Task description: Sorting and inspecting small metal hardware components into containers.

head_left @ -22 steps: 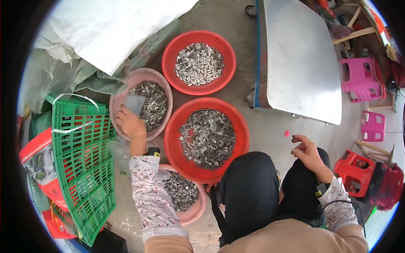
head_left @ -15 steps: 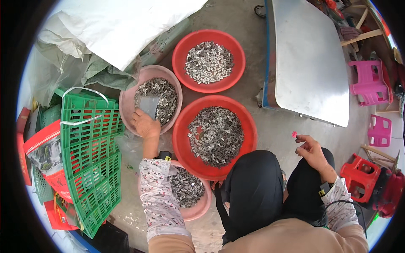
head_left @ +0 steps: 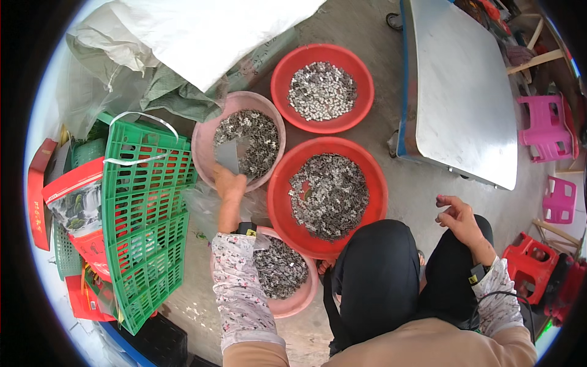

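Observation:
My left hand (head_left: 230, 183) grips a flat grey plate (head_left: 228, 156) at its near edge. The plate dips into small silvery metal pieces (head_left: 257, 131) in the left pink basin (head_left: 201, 150). My right hand (head_left: 463, 221) hovers over my right knee, with thumb and fingers curled together. A tiny pink thing (head_left: 439, 197) shows at its fingertips, mostly hidden. Right of the left pink basin stands a red basin (head_left: 278, 199) heaped with similar grey pieces.
A farther red basin (head_left: 367, 92) holds paler pieces; a nearer pink basin (head_left: 310, 295) holds grey ones. A green slatted crate (head_left: 147, 226) stands left. A metal-topped wheeled table (head_left: 465, 92) and pink stools (head_left: 544, 128) are on the right. White sacking (head_left: 226, 37) hangs over the far left.
The whole view has shifted, with the basins now farther right in it. The plate in my left hand has turned and shows narrower. Less of the pink thing at my right fingertips shows.

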Demonstrator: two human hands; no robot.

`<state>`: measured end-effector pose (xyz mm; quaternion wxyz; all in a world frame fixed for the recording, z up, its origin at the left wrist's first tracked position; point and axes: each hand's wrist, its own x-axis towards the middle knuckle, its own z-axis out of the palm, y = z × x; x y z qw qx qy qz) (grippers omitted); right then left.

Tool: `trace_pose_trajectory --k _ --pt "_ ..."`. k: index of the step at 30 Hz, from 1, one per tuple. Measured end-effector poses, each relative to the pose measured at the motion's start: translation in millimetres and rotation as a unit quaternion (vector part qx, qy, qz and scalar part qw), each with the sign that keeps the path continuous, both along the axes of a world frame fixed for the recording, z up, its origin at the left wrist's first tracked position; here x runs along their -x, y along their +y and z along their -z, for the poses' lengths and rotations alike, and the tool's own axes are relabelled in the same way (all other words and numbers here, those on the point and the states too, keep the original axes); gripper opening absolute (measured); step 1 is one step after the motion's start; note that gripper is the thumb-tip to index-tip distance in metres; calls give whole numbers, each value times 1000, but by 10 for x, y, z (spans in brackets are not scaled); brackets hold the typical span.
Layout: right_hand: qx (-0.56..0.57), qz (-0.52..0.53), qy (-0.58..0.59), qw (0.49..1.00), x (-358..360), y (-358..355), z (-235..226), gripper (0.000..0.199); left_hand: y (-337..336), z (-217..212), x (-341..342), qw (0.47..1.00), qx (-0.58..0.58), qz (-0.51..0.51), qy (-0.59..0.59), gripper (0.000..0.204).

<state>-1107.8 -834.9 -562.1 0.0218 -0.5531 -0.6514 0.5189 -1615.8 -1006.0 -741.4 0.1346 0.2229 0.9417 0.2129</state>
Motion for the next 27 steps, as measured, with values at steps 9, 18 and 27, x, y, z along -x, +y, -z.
trace_pose_trajectory --k 9,18,27 --pt "2 -18 1 1000 144 -37 29 40 -258 578 531 977 -140 -91 -129 75" --pt "34 -20 -12 999 106 45 53 41 -424 64 601 799 -302 -178 -489 50" --pt "31 6 5 1000 161 -1 56 39 -339 -81 828 833 -248 -152 -471 49"
